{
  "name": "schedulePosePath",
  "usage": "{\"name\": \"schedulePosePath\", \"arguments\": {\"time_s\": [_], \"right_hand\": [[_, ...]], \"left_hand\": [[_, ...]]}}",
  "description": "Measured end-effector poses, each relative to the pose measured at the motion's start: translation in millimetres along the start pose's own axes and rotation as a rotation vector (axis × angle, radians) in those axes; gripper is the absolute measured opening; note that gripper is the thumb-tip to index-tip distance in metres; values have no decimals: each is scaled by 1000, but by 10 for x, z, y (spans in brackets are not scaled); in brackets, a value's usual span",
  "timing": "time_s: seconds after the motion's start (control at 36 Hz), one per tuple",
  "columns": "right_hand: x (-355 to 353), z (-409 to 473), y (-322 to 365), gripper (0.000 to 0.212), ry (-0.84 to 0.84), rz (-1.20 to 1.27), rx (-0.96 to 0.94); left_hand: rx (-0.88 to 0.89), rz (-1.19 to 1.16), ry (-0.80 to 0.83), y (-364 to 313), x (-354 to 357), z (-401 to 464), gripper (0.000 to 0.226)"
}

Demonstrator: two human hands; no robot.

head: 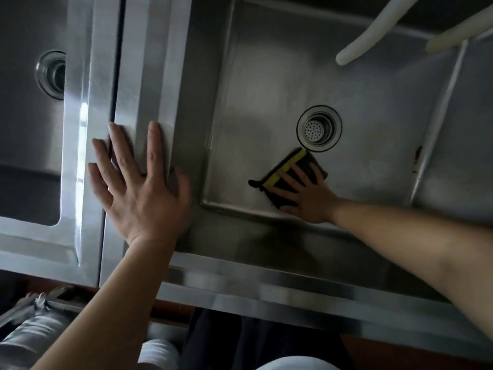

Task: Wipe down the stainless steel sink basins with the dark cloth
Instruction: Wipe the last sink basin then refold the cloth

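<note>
A dark cloth [313, 164] with a yellow stripe lies on the floor of the middle steel basin [266, 108], just below the round drain strainer [318, 128]. My right hand [304, 194] presses flat on the cloth with straight, spread fingers, near the basin's front edge. My left hand [136, 182] rests flat, fingers spread, on the steel divider rim [160, 76] between the middle basin and the left basin [29, 129].
The left basin has its own drain [53, 74]. Two pale hoses [373, 30] hang over the back right of the middle basin. A third basin's wall [453, 156] rises at the right. The steel front ledge [266, 284] runs below my arms.
</note>
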State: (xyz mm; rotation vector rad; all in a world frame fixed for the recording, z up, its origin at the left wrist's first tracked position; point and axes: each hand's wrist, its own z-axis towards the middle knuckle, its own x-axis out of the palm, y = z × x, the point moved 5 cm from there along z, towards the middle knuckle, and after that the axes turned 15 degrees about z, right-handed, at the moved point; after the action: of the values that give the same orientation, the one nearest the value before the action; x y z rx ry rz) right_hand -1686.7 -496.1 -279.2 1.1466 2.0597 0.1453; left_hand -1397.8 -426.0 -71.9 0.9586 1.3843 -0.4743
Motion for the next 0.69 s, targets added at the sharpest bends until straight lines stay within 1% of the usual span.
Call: {"name": "schedulePosePath", "arguments": {"time_s": [0.08,0.19,0.28,0.36,0.47,0.58,0.69], "right_hand": [[21,335,549,54,1,69,-80],[2,804,1301,51,46,1,-173],[-64,892,1380,50,46,-58,-222],[-74,787,1240,50,53,-104,-270],[-6,509,907,49,86,-59,-237],[169,3,274,49,92,6,-158],[355,-573,-530,55,132,-30,-22]], "left_hand": [[2,-5,8,2,26,6,80],[-12,-3,2,29,35,12,80],[-11,-11,-12,20,47,27,80],[-22,-8,5,9,26,30,80],[-25,-3,78,-24,-25,15,84],[-7,-12,226,10,-9,47,95],[39,-63,293,41,15,47,103]]}}
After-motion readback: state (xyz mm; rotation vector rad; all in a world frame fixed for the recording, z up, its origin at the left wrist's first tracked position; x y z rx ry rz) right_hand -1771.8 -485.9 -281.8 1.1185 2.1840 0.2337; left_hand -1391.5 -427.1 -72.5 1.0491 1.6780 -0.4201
